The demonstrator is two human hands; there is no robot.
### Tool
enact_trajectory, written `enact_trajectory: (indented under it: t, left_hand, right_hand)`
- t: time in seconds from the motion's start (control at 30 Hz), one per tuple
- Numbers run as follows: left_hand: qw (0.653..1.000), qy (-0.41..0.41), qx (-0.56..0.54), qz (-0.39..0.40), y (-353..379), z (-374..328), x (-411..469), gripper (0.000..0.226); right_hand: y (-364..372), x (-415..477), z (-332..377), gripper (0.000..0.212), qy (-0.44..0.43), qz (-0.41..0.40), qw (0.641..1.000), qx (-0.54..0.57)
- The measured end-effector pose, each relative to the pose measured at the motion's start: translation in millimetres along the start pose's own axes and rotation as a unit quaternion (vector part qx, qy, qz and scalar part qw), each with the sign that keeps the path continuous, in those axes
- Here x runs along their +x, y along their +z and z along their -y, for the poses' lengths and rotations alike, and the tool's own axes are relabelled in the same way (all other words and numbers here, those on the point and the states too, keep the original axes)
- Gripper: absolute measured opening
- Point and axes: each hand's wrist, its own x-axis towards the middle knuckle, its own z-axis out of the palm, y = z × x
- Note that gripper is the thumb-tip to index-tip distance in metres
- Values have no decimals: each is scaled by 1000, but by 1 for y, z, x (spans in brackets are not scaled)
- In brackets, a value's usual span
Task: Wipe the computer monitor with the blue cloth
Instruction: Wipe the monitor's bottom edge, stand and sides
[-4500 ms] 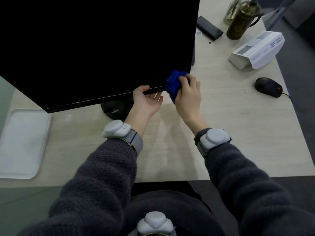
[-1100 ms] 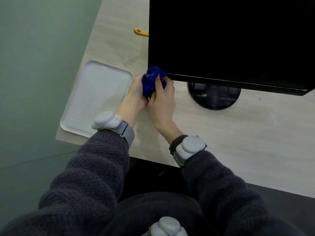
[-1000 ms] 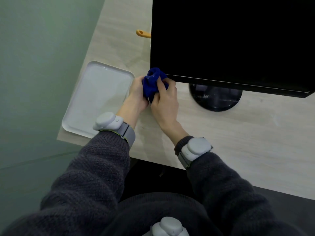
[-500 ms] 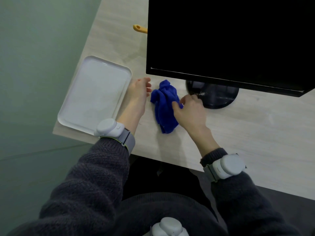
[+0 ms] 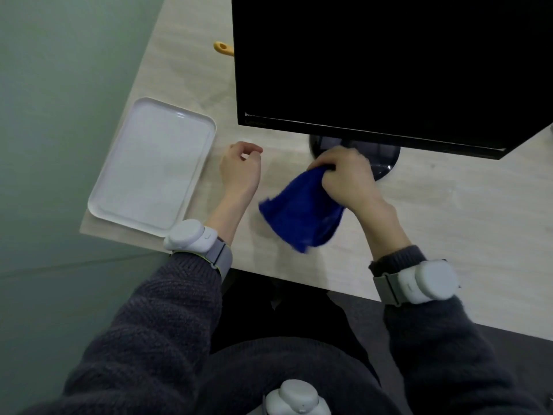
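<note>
Head view: my right hand [image 5: 348, 175] pinches the cloth [image 5: 300, 215] by one corner, letting it hang open below the monitor [image 5: 374, 64] for refolding, I judge, while my left hand [image 5: 239, 170] rests empty, loosely curled.

Item count: one monitor [image 5: 374, 61], one blue cloth [image 5: 299, 217], one white tray [image 5: 149, 166], one orange item [image 5: 223, 48] on one bench [image 5: 463, 220]; two hands, left [image 5: 239, 172] and right [image 5: 348, 175]; three grey sensor units, one on the left wrist [image 5: 188, 239].

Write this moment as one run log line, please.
right hand: holds blue cloth, hanging | left hand: empty, fingers curled | monitor: untouched
</note>
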Motion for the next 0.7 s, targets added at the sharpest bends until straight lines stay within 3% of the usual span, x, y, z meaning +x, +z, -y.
enact_trajectory:
  t: [0.13, 0.27, 0.43, 0.57, 0.63, 0.7]
  left_hand:
    - [1000, 2, -2, 13, 6, 0, -7, 19]
    - [999, -14, -7, 35, 12, 4, -15, 19]
    - [998, -26, -28, 41, 15, 3, -15, 19]
    - [995, -56, -83, 12, 14, -1, -9, 19]
    - [989, -75, -127, -3, 13, -6, -7, 20]
    - [981, -95, -168, -16, 12, -10, -3, 20]
  right_hand:
    - [16, -12, -15, 43, 86, 57, 992, -72]
    - [52, -29, -12, 79, 220, 98, 962, -127]
    - [76, -32, -17, 61, 121, 19, 988, -94]
    - [85, -29, -17, 75, 183, -27, 980, -75]
    - [86, -24, -16, 65, 152, -16, 984, -87]
    - [80, -18, -14, 49, 125, -21, 992, -23]
